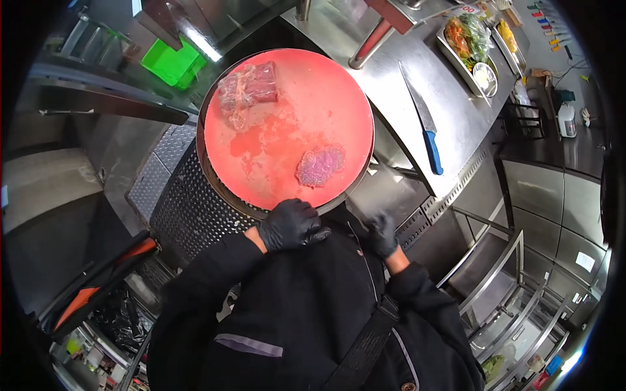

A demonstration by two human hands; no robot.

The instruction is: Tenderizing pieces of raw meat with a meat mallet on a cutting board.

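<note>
Head view shows my black-gloved left hand [289, 225] curled, holding nothing, at the near rim of the round red cutting board [339, 91], right hand [383, 234] loosely bent against my chest, empty; the steak slice [320, 165] nearby could slide on the wet surface.

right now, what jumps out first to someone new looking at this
The big round red cutting board in the middle of the steel counter, wet with juice, holds a small purple-red meat slice near its front and a plastic-wrapped meat block at its back left. A blue-handled knife lies to its right; both black-gloved hands are drawn against the chest.
</note>
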